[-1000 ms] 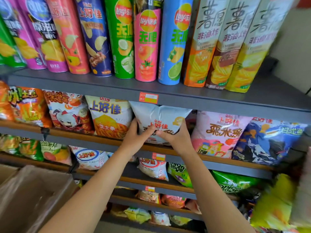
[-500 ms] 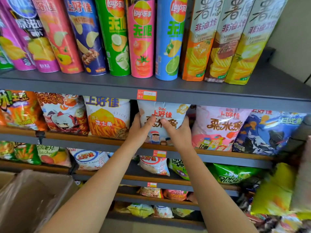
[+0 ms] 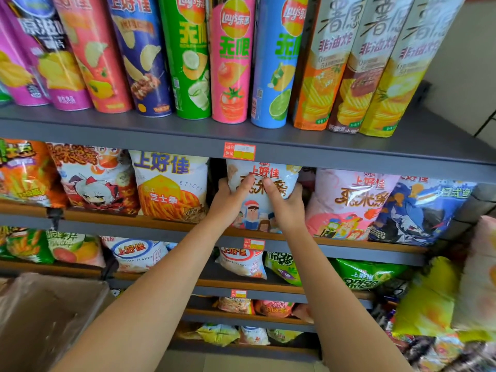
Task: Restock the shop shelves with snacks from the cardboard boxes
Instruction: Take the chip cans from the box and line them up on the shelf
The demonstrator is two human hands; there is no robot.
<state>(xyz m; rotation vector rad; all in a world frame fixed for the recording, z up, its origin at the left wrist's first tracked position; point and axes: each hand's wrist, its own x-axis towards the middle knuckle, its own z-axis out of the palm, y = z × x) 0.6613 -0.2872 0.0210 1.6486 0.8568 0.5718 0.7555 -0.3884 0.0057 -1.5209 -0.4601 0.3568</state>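
Observation:
A white snack bag (image 3: pixel 261 173) with red and brown lettering stands upright on the second shelf (image 3: pixel 349 244), between a cheese-stick bag (image 3: pixel 171 186) and a pink bag (image 3: pixel 349 205). My left hand (image 3: pixel 229 204) grips its left side, thumb across the front. My right hand (image 3: pixel 285 206) grips its right side the same way. The bag's lower part rests at the shelf's wooden lip. A brown cardboard box (image 3: pixel 45 320) sits at the lower left, its inside hidden.
Tall chip tubes (image 3: pixel 230 63) and cartons (image 3: pixel 357 68) line the top shelf. Lower shelves hold more bags, such as white ones (image 3: pixel 241 264) and green ones (image 3: pixel 367 275). Yellow and pink bags (image 3: pixel 429 299) hang blurred at the right edge. Price labels (image 3: pixel 239 151) mark the shelf fronts.
Both hands have lifted and pushed the white bag up and back into the gap on the second shelf; it now stands more upright. The view has drawn closer.

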